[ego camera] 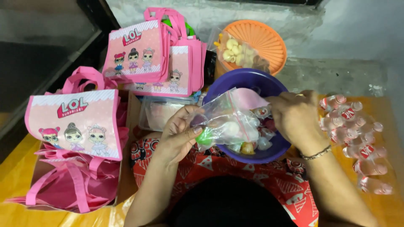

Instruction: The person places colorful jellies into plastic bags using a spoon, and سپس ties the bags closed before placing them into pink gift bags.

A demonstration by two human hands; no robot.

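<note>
Clear plastic bag (229, 122) in left grip (181, 132), right grip (294, 115) at its mouth.

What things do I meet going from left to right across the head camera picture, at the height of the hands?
Pink tote bag → left hand → clear plastic bag → right hand → small bottles.

One view only, head-worn. Looks steeply down from above the lap, close in on both hands, left hand (179, 132) and right hand (296, 117), over purple bowl (252, 80) at centre. Faces forward toward grey wall (345, 29) at top edge. No second view to overlap.
</note>
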